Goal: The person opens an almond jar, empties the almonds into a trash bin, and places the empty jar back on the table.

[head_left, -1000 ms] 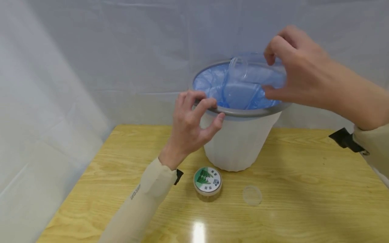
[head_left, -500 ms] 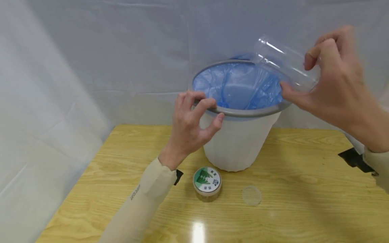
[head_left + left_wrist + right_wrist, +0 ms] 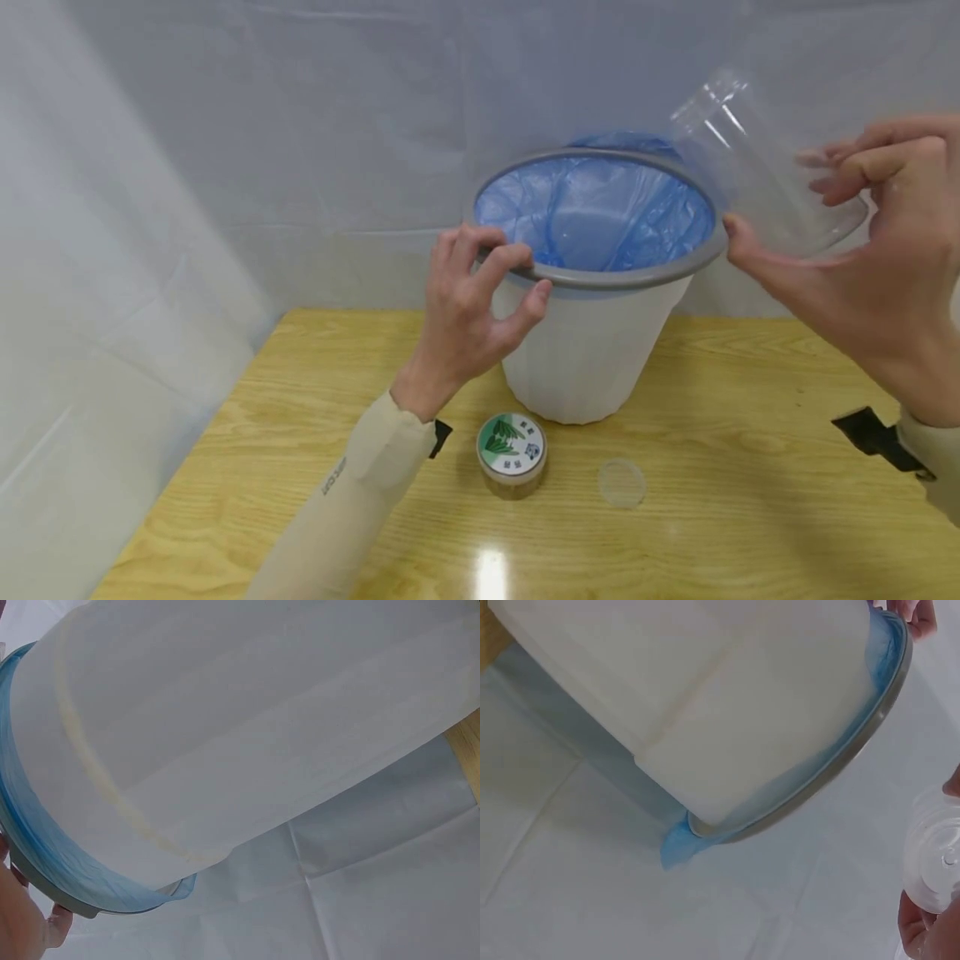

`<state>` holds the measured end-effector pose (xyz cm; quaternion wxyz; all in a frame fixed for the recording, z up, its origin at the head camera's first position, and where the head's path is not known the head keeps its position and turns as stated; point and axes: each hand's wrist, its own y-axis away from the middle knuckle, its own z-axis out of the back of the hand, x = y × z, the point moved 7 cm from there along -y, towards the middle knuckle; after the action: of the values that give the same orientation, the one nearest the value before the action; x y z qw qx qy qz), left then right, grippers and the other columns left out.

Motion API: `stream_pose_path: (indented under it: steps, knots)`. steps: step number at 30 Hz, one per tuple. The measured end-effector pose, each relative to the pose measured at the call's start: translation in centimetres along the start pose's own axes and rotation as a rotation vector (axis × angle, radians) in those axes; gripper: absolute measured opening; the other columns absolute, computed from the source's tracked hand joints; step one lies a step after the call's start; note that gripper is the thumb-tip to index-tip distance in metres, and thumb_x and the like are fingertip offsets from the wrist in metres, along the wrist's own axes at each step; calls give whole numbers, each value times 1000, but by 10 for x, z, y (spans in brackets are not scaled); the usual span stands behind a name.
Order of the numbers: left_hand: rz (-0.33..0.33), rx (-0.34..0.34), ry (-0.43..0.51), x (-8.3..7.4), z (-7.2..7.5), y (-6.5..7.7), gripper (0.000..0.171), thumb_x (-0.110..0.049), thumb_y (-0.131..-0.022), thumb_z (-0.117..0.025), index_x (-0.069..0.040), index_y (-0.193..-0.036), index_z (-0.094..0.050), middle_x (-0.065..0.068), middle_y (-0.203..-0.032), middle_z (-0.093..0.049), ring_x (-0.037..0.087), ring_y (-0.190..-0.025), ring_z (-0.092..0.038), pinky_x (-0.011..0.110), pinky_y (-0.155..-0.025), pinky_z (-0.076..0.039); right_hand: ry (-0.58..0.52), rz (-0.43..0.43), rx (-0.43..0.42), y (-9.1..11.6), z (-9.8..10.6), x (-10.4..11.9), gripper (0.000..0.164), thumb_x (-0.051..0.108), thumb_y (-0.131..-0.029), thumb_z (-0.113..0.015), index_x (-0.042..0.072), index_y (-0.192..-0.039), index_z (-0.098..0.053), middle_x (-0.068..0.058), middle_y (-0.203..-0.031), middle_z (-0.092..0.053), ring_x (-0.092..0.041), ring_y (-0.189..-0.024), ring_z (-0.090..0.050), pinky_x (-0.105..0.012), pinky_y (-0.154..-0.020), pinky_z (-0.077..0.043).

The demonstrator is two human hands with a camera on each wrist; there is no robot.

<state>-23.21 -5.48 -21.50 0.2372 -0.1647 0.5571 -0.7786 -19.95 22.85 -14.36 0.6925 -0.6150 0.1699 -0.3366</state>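
Note:
In the head view a white trash bin [image 3: 592, 358] with a grey rim and a blue bag liner [image 3: 592, 208] stands at the table's back. My left hand [image 3: 472, 312] holds the rim at the front left, fingers over the edge and thumb near the outer side. To the right of the bin, my right hand [image 3: 900, 233] holds a clear plastic jar [image 3: 765, 167] between thumb and fingers. Its mouth tilts up and left, and it looks empty. The right wrist view shows the jar's round base [image 3: 934, 859] beside the bin.
A small round tub [image 3: 512, 450] with a green-and-white lid sits on the wooden table [image 3: 337, 400] in front of the bin. A clear thin disc [image 3: 622, 483] lies to its right. A white sheet [image 3: 300, 125] hangs behind.
My right hand has moved right with the jar, from over the bin's opening to outside its right rim. The jar has tipped mouth upward. The left hand stays on the rim.

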Motion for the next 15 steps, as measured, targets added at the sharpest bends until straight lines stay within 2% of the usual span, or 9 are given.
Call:
stream_pose_path:
  steps: [2,3,6,9,15]
  knots:
    - [0,-1,-2,0,0,0,22,-27,-93,-69,-8,-101,-66,13,-102,-57,32,-92,-49,48,-84,-39,-42,-22,7,5,3,-1,66,35,-79,-79,-20,-94,-46,9,-121,-48,-43,-115,-61,-21,-107,-45]
    - [0,-1,-3,0,0,0,22,-27,-93,-68,-8,-101,-66,13,-102,-57,32,-92,-49,48,-84,-39,-74,-38,11,7,3,-1,67,35,-80,-80,-20,-95,-45,10,-120,-46,-40,-116,-63,-23,-107,-47]
    - [-1,-3,-2,0,0,1,22,-27,-93,-68,-8,-101,-66,13,-102,-57,32,-92,-49,48,-84,-39,-156,-72,-2,13,5,-1,72,40,-81,-81,-20,-94,-44,8,-120,-47,-22,-116,-67,-17,-103,-48]
    - [-2,-2,1,0,0,1,22,-28,-93,-68,-7,-101,-66,13,-102,-57,31,-93,-49,48,-85,-39,-243,-99,-20,19,5,2,66,32,-81,-83,-19,-91,-42,3,-119,-47,-12,-115,-66,-19,-102,-51]
    - [-5,3,3,0,-1,1,22,-28,-94,-67,-7,-102,-66,13,-102,-57,31,-93,-50,48,-86,-39,-437,-163,-83,31,6,0,48,4,-75,-85,-15,-88,-43,-6,-113,-47,-18,-111,-67,-21,-97,-54]
